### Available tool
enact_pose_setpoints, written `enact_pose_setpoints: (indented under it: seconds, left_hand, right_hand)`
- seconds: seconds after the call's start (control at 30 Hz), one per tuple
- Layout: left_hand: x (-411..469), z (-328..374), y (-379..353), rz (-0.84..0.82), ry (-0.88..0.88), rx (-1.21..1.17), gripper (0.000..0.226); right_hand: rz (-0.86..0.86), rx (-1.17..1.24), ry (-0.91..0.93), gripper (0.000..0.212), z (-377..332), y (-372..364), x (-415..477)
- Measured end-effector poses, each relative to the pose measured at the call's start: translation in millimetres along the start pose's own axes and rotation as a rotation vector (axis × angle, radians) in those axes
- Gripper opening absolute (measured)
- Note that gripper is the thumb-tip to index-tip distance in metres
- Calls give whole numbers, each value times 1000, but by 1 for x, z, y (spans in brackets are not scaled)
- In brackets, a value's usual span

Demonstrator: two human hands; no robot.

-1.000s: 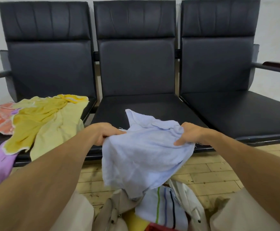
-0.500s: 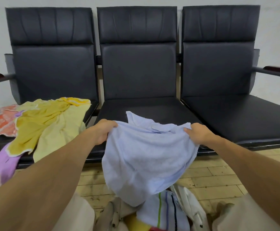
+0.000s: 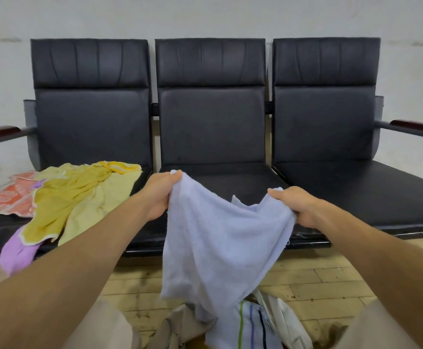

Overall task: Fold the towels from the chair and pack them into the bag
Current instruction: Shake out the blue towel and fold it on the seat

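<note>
**A:** Change since the last frame?
**B:** The flap raised between the hands has dropped. The top edge of the light blue towel (image 3: 220, 243) now sags.
**A:** Orientation?
**B:** The top edge runs hand to hand. The body hangs down below both hands, over the bag (image 3: 291, 323).
**A:** Grip?
**B:** The left hand (image 3: 158, 195) and the right hand (image 3: 298, 206) each clamp an upper corner, fingers curled.
**A:** Material?
**B:** Soft terry, creased.

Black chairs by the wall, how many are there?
3. The left black leather chair holds colourful loose towels, the middle chair is behind the held pale blue towel, the right chair is beside it. None looks hidden.
</note>
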State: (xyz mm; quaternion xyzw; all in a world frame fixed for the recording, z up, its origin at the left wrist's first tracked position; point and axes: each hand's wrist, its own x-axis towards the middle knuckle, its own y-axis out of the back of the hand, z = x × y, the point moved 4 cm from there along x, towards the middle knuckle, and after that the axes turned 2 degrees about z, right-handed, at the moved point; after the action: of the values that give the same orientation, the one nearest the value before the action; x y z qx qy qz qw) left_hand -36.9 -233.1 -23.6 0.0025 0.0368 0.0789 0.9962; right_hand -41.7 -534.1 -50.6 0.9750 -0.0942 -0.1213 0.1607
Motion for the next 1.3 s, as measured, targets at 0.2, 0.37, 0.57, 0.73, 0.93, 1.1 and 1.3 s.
enact_pose_setpoints:
  seconds: [0.2,0.37,0.57,0.73,0.93,1.1,1.3]
  left_hand:
    - [-19,49,19,103,-75,-200,27]
    - [-46,99,33,111,-167,-361,20]
    - [-76,145,64,138,-252,-437,22]
    - [-94,165,76,80,-318,-289,18]
    - [-101,171,85,291,-390,140,24]
    - [-97,166,94,374,-439,342,23]
    - [-88,159,99,390,-458,370,24]
  right_hand:
    - [-90,640,74,32,-40,1,-28]
    - [-134,900,194,45,-92,9,-58]
    - [-56,917,553,58,-144,31,-98]
    - [195,652,610,23,-161,45,-124]
    - [496,431,643,28,-161,63,-126]
    - [632,257,671,40,-159,71,-140]
    - [630,-267,778,45,-156,65,-147]
